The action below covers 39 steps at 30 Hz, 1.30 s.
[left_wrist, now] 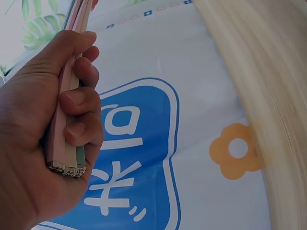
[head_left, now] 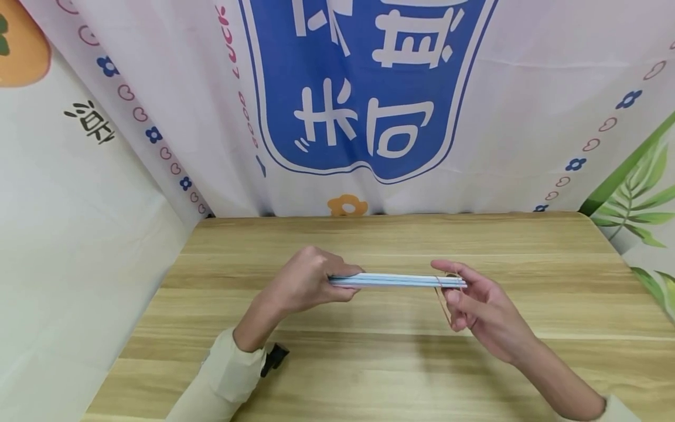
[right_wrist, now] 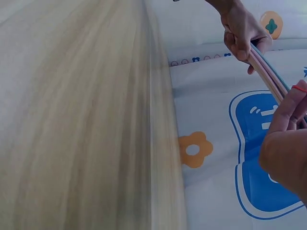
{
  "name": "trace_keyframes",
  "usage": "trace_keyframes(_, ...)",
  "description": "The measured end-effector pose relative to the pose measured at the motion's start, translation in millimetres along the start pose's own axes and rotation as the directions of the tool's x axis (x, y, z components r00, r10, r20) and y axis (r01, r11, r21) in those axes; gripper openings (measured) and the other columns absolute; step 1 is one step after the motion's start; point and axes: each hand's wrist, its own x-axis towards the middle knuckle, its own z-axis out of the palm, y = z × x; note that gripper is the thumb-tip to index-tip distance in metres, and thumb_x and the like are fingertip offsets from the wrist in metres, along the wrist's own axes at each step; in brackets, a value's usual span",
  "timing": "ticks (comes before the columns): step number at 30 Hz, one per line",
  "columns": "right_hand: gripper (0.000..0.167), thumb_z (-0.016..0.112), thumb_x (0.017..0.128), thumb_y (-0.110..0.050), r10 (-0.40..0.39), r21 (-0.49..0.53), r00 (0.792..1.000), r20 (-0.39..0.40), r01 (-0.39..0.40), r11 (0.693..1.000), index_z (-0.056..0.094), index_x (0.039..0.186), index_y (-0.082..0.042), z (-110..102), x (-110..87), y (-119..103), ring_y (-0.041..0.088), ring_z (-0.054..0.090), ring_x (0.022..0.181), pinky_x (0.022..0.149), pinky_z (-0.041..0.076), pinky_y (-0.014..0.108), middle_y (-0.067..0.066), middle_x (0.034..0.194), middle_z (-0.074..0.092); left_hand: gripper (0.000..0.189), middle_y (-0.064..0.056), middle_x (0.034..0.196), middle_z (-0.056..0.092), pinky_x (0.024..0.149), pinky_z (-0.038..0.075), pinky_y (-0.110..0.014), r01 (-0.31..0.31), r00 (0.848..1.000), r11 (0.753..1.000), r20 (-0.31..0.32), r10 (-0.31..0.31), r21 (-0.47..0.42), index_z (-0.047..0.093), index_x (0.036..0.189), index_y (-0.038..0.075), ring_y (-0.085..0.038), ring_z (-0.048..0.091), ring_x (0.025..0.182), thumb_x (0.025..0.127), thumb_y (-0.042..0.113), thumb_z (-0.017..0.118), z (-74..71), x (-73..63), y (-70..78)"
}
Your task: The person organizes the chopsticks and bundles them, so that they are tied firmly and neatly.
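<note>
A bundle of long, thin pastel strips (head_left: 398, 281) lies level above the table, with pink, cream and green layers (left_wrist: 69, 115) visible in the left wrist view. My left hand (head_left: 311, 278) grips its left end, thumb on top and fingers curled round it. A thin orange-brown rubber band (head_left: 443, 308) circles the right end and stretches down to the fingers of my right hand (head_left: 487, 313). That hand holds the band with its fingers spread, the index finger extended behind the strips. In the right wrist view the band loops a fingertip; much of the right hand is cut off.
Below both hands is a wood-grain table (head_left: 337, 375). A printed curtain (head_left: 527, 135) with a blue panel hangs along its far edge, and a pale cloth (head_left: 68, 264) covers the left side. A small black device (head_left: 274, 358) sits at my left cuff.
</note>
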Motion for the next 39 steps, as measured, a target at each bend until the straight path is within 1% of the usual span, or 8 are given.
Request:
trace_keyframes(5,0.039,0.059,0.107,0.003,0.058,-0.155,0.992,-0.114,-0.076,0.985,0.061,0.14,-0.017,6,3.7,1,0.002,0.064,0.069,0.066,0.058,0.02,-0.006,0.101,0.062,0.021,0.002,0.083,0.08,0.061,0.051,-0.011,-0.008,1.0,0.999,0.02,0.007,0.035,0.086,0.109,0.015,0.003,0.058,0.062,0.088,0.012,0.088,2.6,1.3,1.9)
trace_keyframes(8,0.034,0.064,0.105,0.001,0.076,-0.203,0.987,-0.144,-0.104,0.974,0.062,0.133,-0.016,9,5.2,2,0.003,0.064,0.068,0.066,0.058,0.021,-0.006,0.099,0.062,0.02,0.002,0.084,0.081,0.061,0.05,-0.011,-0.002,1.0,0.999,0.031,0.001,0.051,0.086,0.109,0.015,0.004,0.058,0.062,0.089,0.012,0.087,4.1,1.1,0.8)
trace_keyframes(20,0.03,0.073,0.099,0.0,0.057,-0.288,0.979,-0.197,-0.113,0.951,0.059,0.12,-0.018,18,9.7,2,0.007,0.065,0.062,0.064,0.058,0.027,-0.007,0.091,0.063,0.021,0.002,0.084,0.081,0.059,0.049,-0.011,0.009,1.0,0.997,0.021,-0.01,0.074,0.086,0.11,0.016,0.004,0.057,0.061,0.09,0.015,0.087,3.4,0.4,1.9)
trace_keyframes(25,0.041,0.074,0.097,0.002,0.052,-0.282,0.977,-0.205,-0.11,0.953,0.046,0.113,-0.022,19,10.7,0,0.01,0.066,0.062,0.065,0.059,0.029,-0.006,0.084,0.066,0.021,0.001,0.088,0.082,0.06,0.05,-0.011,0.018,0.999,0.998,0.027,-0.019,0.067,0.086,0.111,0.015,0.003,0.059,0.063,0.09,0.017,0.087,4.7,1.0,2.8)
trace_keyframes(28,0.045,0.073,0.097,0.005,0.028,-0.279,0.977,-0.214,-0.088,0.956,0.04,0.109,-0.022,17,10.7,-2,0.01,0.065,0.062,0.064,0.059,0.028,-0.006,0.084,0.066,0.023,0.0,0.091,0.083,0.061,0.051,-0.011,0.028,0.999,0.997,0.021,-0.03,0.068,0.086,0.112,0.014,0.002,0.063,0.064,0.089,0.017,0.088,4.9,1.2,3.4)
trace_keyframes(32,0.042,0.072,0.098,0.007,-0.032,-0.283,0.972,-0.235,-0.037,0.958,0.041,0.111,-0.019,16,10.7,-3,0.009,0.065,0.062,0.065,0.059,0.027,-0.005,0.087,0.067,0.025,-0.001,0.093,0.084,0.059,0.049,-0.011,0.052,0.999,0.996,-0.001,-0.053,0.068,0.086,0.113,0.013,0.001,0.064,0.064,0.089,0.018,0.089,5.4,1.4,3.7)
trace_keyframes(35,0.044,0.072,0.097,0.008,-0.083,-0.304,0.957,-0.277,-0.005,0.953,0.042,0.117,-0.017,16,10.2,-2,0.011,0.067,0.064,0.066,0.061,0.03,-0.004,0.088,0.065,0.025,-0.001,0.093,0.084,0.055,0.045,-0.012,0.076,0.997,0.995,-0.022,-0.075,0.064,0.086,0.112,0.012,0.001,0.059,0.061,0.089,0.019,0.09,5.3,1.4,3.9)
trace_keyframes(39,0.049,0.073,0.096,0.01,-0.172,-0.374,0.931,-0.322,0.041,0.926,0.041,0.121,-0.017,17,8.8,2,0.013,0.069,0.064,0.067,0.063,0.033,-0.003,0.083,0.059,0.022,0.0,0.092,0.084,0.052,0.042,-0.014,0.106,0.994,0.992,-0.045,-0.103,0.071,0.086,0.11,0.014,0.002,0.055,0.059,0.089,0.019,0.09,5.2,1.5,4.1)
